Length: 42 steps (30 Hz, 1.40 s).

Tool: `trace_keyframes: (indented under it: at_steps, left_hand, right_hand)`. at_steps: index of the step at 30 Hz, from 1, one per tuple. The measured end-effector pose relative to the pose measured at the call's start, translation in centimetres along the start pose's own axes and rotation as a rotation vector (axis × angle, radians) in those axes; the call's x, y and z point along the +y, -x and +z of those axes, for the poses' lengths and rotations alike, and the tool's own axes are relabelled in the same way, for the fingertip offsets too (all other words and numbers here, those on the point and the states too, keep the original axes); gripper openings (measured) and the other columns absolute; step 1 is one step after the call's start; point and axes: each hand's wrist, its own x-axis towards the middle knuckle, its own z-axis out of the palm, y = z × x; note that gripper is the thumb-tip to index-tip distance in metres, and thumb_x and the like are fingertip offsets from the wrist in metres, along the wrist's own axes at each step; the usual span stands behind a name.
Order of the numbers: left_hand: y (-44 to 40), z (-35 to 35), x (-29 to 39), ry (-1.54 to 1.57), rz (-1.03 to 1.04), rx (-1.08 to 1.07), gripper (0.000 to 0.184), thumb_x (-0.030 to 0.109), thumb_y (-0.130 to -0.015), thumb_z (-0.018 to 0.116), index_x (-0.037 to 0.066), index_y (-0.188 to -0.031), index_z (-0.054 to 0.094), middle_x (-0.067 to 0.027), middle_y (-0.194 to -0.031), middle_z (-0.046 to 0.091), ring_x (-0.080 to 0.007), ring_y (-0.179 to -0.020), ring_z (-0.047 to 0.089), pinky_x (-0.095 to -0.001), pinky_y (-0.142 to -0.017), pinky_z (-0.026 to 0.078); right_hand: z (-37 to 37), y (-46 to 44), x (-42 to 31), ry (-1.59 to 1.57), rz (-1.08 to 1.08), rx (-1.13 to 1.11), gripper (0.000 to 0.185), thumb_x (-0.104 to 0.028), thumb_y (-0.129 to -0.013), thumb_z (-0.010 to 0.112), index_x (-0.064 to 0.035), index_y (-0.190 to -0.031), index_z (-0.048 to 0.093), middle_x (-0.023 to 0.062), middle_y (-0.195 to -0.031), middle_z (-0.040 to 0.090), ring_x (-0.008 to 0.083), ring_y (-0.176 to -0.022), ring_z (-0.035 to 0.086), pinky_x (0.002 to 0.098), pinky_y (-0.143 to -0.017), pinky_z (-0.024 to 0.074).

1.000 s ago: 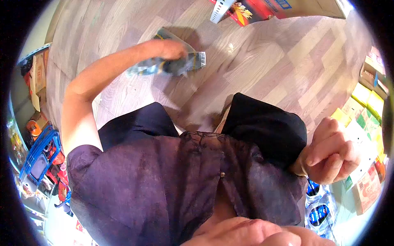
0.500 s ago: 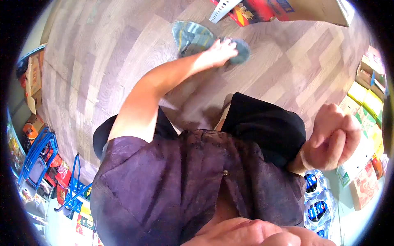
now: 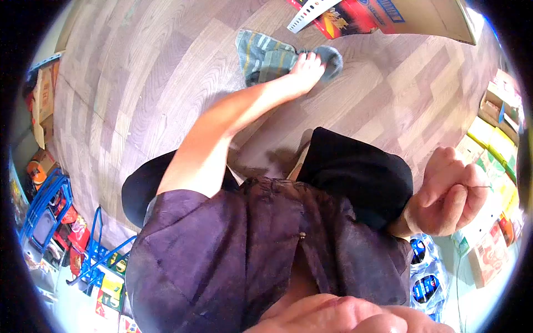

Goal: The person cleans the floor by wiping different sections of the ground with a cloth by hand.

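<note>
My left hand (image 3: 308,73) reaches down to the wood-look floor (image 3: 172,72), its fingers closed on a grey-green plaid cloth (image 3: 261,60). Part of the cloth is bunched ahead of the fingers, and the rest trails flat to the left. Off to the right, beside my bent knee, my right hand (image 3: 449,194) is curled into a fist with nothing visible in it.
An open cardboard box (image 3: 427,19) and a white perforated metal strip (image 3: 313,12) stand ahead. Cartons (image 3: 491,250) and shrink-wrapped packs with blue labels (image 3: 426,286) line the right. Blue metal frames (image 3: 44,208) and colourful goods are at the left.
My left hand and the cloth have shifted slightly right and toward me along the floor. The right fist stays almost where it was.
</note>
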Motion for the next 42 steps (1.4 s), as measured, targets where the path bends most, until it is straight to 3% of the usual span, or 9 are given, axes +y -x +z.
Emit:
trace_keyframes:
  at_steps: [8,14,22,25,29,33,34,38,42]
  left_hand:
    - [2.5,-2.2,-0.9,-0.072,0.275,-0.076,0.018,0.019,-0.082,0.056,0.01,-0.093,0.068,-0.0082,-0.096,0.063,-0.0271,-0.099,0.054,-0.0415,-0.084,0.041]
    - [-1.6,-2.2,0.1,-0.017,0.057,-0.18,0.013,0.017,-0.079,0.059,0.009,-0.077,0.07,-0.0052,-0.091,0.066,-0.0262,-0.101,0.054,-0.0409,-0.083,0.044]
    - [0.3,-2.3,-8.6,-0.062,0.081,-0.03,0.037,0.011,-0.081,0.057,0.008,-0.117,0.057,-0.0112,-0.112,0.054,-0.0261,-0.106,0.054,-0.0416,-0.079,0.05]
    - [7.6,1.6,-9.1,0.513,-0.046,-0.089,0.032,0.016,-0.087,0.05,0.009,-0.118,0.053,-0.02,-0.113,0.046,-0.0346,-0.109,0.05,-0.0461,-0.082,0.05]
    - [20.3,-0.7,-12.4,0.365,0.432,-0.227,0.037,0.018,-0.089,0.046,0.014,-0.125,0.051,-0.0221,-0.123,0.046,-0.0374,-0.105,0.054,-0.045,-0.086,0.05]
    - [33.3,-1.3,-23.9,0.261,-0.182,-0.458,0.031,0.01,-0.083,0.052,0.006,-0.114,0.053,-0.0266,-0.129,0.045,-0.0395,-0.109,0.053,-0.0481,-0.087,0.048]
    - [35.4,-2.8,-25.6,0.206,-0.473,-0.557,0.039,0.008,-0.082,0.054,0.008,-0.12,0.049,-0.024,-0.127,0.047,-0.0395,-0.112,0.052,-0.0481,-0.09,0.047]
    - [41.5,-4.0,-29.1,0.179,-1.098,-0.449,0.05,0.006,-0.078,0.056,0.006,-0.127,0.043,-0.0232,-0.117,0.054,-0.0402,-0.115,0.053,-0.0486,-0.094,0.045]
    - [38.5,-5.5,-18.2,0.417,-0.838,0.118,0.032,0.003,-0.074,0.054,0.001,-0.106,0.056,-0.0241,-0.104,0.06,-0.042,-0.1,0.056,-0.0504,-0.087,0.045]
  right_hand:
    - [0.0,0.5,-0.1,0.023,0.023,0.115,0.015,-0.013,-0.096,0.047,0.0008,-0.1,0.05,0.0025,-0.054,0.054,0.0114,-0.043,0.041,0.0264,-0.043,0.0293]
    - [0.2,0.6,-0.7,0.034,-0.002,0.025,0.015,-0.016,-0.096,0.05,-0.0032,-0.09,0.051,0.0031,-0.054,0.056,0.0114,-0.042,0.041,0.027,-0.041,0.0293]
    - [0.1,1.7,-1.2,0.037,0.003,0.079,0.023,-0.02,-0.097,0.049,-0.0073,-0.078,0.045,0.0041,-0.054,0.054,0.0118,-0.043,0.037,0.0279,-0.043,0.0273]
    - [0.6,2.2,-1.0,0.065,-0.019,0.189,0.018,-0.017,-0.097,0.045,-0.0051,-0.084,0.043,0.0038,-0.055,0.051,0.0116,-0.045,0.033,0.0291,-0.047,0.0264]
    - [-0.9,2.8,-0.2,0.022,-0.076,0.133,0.01,-0.01,-0.095,0.041,0.0001,-0.095,0.044,0.0043,-0.054,0.049,0.013,-0.046,0.034,0.0314,-0.046,0.0272]
    - [-1.9,4.2,0.2,0.27,-0.206,0.315,0.039,-0.012,-0.092,0.044,0.0127,-0.121,0.04,0.0045,-0.053,0.045,0.0145,-0.044,0.034,0.0333,-0.041,0.027]
    - [-2.1,3.7,-0.3,0.821,-0.342,0.214,0.04,-0.013,-0.091,0.044,0.0135,-0.121,0.04,0.0048,-0.051,0.044,0.0148,-0.044,0.035,0.0338,-0.042,0.0289]
    - [-2.2,4.9,0.3,0.475,-0.034,0.394,0.04,-0.018,-0.092,0.042,0.0136,-0.115,0.047,0.0089,-0.056,0.044,0.0155,-0.05,0.039,0.0334,-0.052,0.0349]
    - [-0.7,1.5,1.0,0.28,0.148,0.282,0.034,-0.013,-0.097,0.04,0.0089,-0.119,0.052,0.004,-0.064,0.04,0.012,-0.058,0.037,0.0273,-0.059,0.0343]
